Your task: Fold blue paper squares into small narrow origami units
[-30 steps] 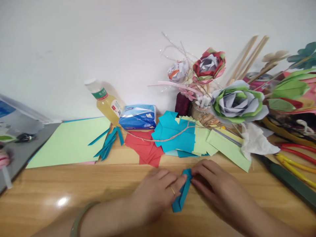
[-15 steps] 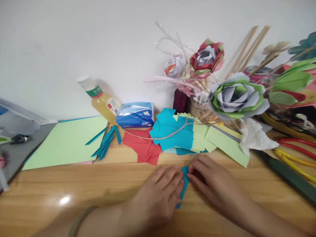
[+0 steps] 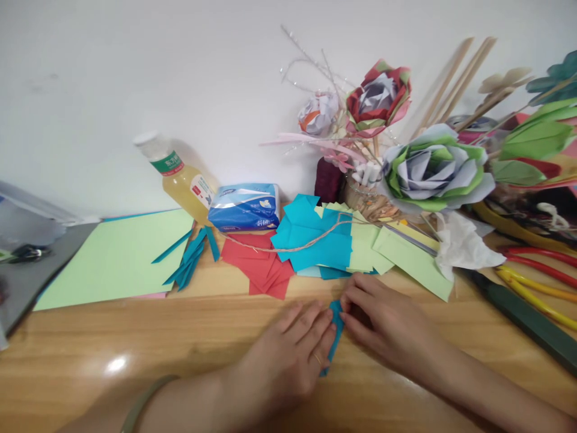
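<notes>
A small folded piece of blue paper (image 3: 336, 325) lies on the wooden table between my two hands. My left hand (image 3: 297, 349), with a ring on one finger, lies flat over the paper's left part, its fingers stretched out and pressing down. Much of the paper is hidden under those fingers. At the paper's upper right edge, my right hand (image 3: 378, 313) has its thumb and fingers closed in a pinch. Beyond my hands are a pile of blue paper squares (image 3: 311, 237), red paper pieces (image 3: 261, 264) and pale green sheets (image 3: 367, 246). A brown twine (image 3: 293, 248) runs across them.
Left stand a drink bottle (image 3: 180, 180), a tissue pack (image 3: 244, 210), blue paper strips (image 3: 189, 261) and large green sheets (image 3: 117, 258). To the right are paper flowers (image 3: 435, 171), a crumpled tissue (image 3: 464, 246), red-handled (image 3: 541, 255) and yellow-handled tools (image 3: 536, 300) and a dark green tool (image 3: 527, 325).
My left hand has flattened and slid over the blue paper, covering more of it. My right hand keeps its pinch at the upper edge. The view has shifted slightly.
</notes>
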A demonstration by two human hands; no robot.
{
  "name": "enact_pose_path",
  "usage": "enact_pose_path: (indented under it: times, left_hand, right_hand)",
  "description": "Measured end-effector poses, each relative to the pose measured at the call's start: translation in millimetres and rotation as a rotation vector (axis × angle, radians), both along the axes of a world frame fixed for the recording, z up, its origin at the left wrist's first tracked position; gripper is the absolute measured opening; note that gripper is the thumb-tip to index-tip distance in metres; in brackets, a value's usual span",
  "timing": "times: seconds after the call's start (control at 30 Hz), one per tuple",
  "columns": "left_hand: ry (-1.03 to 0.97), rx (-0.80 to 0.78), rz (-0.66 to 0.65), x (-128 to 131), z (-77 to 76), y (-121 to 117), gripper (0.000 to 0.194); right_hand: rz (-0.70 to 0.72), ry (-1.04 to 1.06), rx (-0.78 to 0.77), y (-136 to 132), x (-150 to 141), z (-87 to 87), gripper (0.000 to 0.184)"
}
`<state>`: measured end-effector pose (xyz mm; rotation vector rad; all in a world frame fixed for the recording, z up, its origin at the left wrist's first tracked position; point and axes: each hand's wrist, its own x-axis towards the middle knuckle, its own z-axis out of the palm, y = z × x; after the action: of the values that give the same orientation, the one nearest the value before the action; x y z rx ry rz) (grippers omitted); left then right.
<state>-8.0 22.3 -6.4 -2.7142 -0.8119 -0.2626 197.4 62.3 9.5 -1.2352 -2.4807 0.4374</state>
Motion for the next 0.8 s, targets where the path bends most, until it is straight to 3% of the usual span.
enact_pose_path:
  times: [0.53, 0.8]
  left_hand:
    - [-0.031, -0.016, -0.006, -0.6, -0.5, 0.6, 0.037]
    - [-0.064, -0.067, 0.022, 0.1, 3.1, -0.7, 0.038]
  right_hand:
    - [-0.001, -0.057, -0.002, 1.5, 2.2, 2.5, 0.012]
    - [-0.002, 0.013, -0.108, 0.1, 4.9, 2.4, 0.013]
